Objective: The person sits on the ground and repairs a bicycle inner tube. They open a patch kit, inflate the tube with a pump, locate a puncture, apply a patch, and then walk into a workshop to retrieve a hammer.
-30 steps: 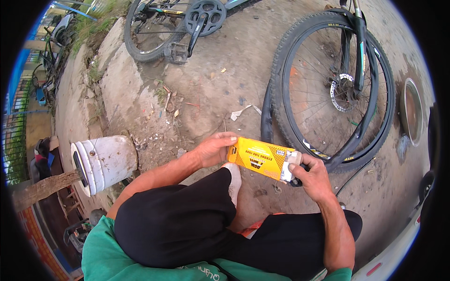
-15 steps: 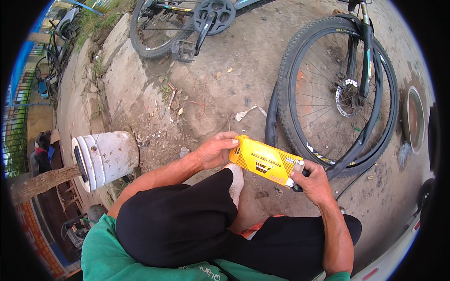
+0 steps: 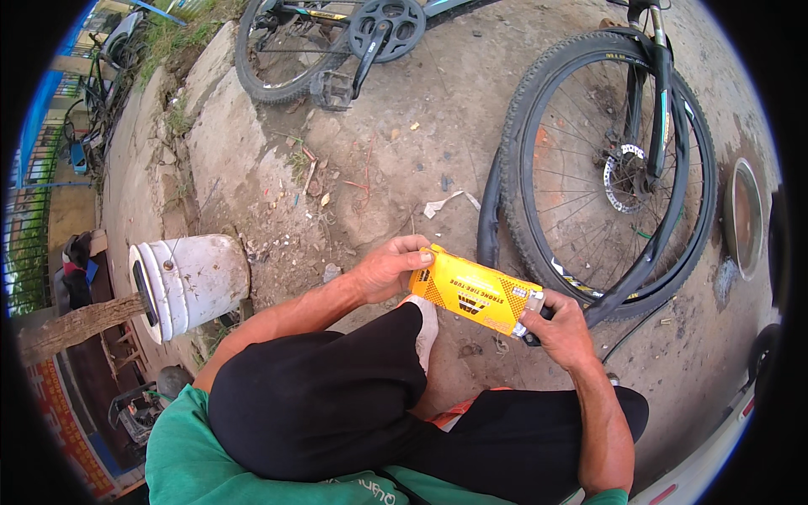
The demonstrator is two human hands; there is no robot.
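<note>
A yellow cardboard inner tube box [image 3: 473, 290] with black print is held level between my two hands, above the ground in front of my knees. My left hand [image 3: 396, 268] pinches its left end, thumb on top. At the other end my right hand [image 3: 559, 328] grips the box, thumb on its face; something black shows at that end by the fingers. Just beyond the box stands a bicycle's front wheel [image 3: 511, 151] with a knobby tyre. A loose black inner tube [image 3: 487, 220] hangs around the wheel and runs down past its lower rim.
The bicycle's crank and chainring [image 3: 387, 29] and rear wheel [image 3: 246, 63] lie at the far side. A white bucket [image 3: 200, 282] rests on its side at left, beside a wooden post [image 3: 80, 326]. At right is a round metal basin [image 3: 744, 219]. Litter dots the cracked ground [image 3: 370, 151].
The box has tilted slightly in my hands, so its upper long edge shows more. Both hands keep their hold and have barely shifted.
</note>
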